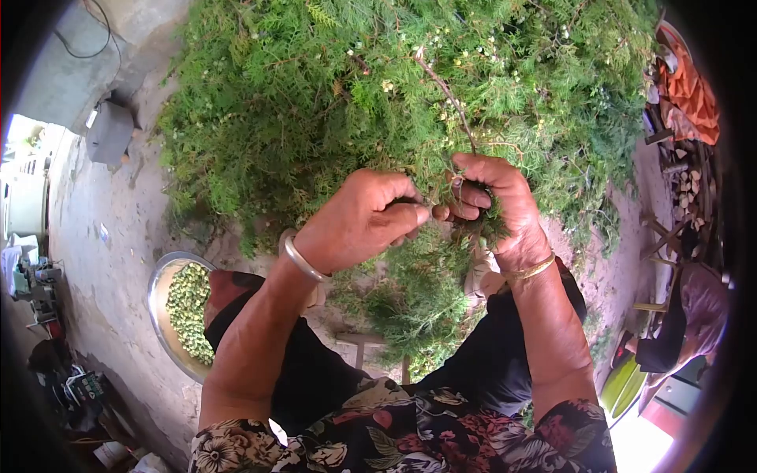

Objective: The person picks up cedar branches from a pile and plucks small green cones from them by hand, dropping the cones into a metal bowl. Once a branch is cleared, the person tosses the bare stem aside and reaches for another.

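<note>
My right hand (509, 201) is closed around a leafy evergreen branch (449, 98). Its thin brown stem runs up from the thumb, and green sprigs hang below the fingers. Close beside it, my left hand (367, 217) has thumb and forefinger pinched together, nearly touching the right fingertips. Whatever lies in that pinch is too small to make out. Beyond both hands spreads a big heap of evergreen branches (276, 118), dotted with small pale green cones (388, 85). More cut greenery (422, 303) lies on the ground between the knees.
A metal basin (154, 303) full of small green cones (188, 315) stands beside the left knee. At the right are stacked firewood (688, 189), an orange cloth (690, 98) and a green basin (620, 386). A grey box (110, 132) sits at the upper left.
</note>
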